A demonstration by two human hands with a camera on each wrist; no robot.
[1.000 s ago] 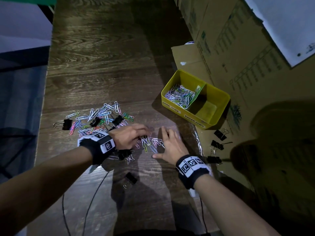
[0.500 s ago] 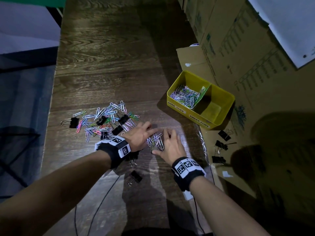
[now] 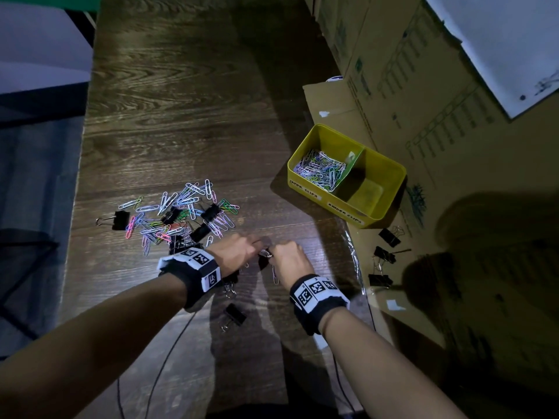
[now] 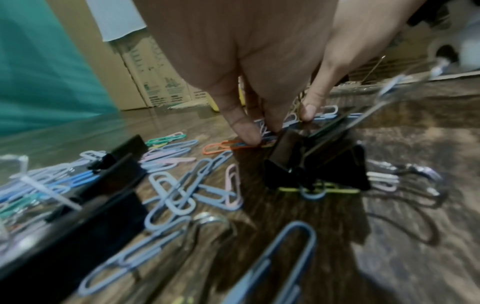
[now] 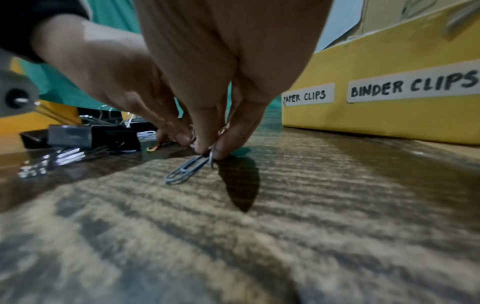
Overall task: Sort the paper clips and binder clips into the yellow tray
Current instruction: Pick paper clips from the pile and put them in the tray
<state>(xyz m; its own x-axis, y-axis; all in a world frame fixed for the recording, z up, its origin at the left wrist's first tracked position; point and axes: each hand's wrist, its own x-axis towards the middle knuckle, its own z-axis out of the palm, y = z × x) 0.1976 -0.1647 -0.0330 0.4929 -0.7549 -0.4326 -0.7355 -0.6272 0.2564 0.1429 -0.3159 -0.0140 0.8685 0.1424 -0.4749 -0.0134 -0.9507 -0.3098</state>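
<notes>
Loose coloured paper clips and black binder clips lie mixed in a heap on the dark wooden table. The yellow tray stands to the right, with paper clips in its left compartment and only bare floor showing in its right one. My left hand and right hand meet fingertip to fingertip just right of the heap. The right hand pinches a small bunch of paper clips; one silvery clip trails onto the table. The left hand pinches clips beside a black binder clip.
Several binder clips lie on the flat cardboard right of the table, below the tray. One more binder clip sits near my left wrist. Tall cardboard boxes wall off the right side. The table's edge runs along the left.
Both hands lay flat with spread fingers, sweeping clips together. Now their fingers are bunched and pinch clips where the two hands meet.
</notes>
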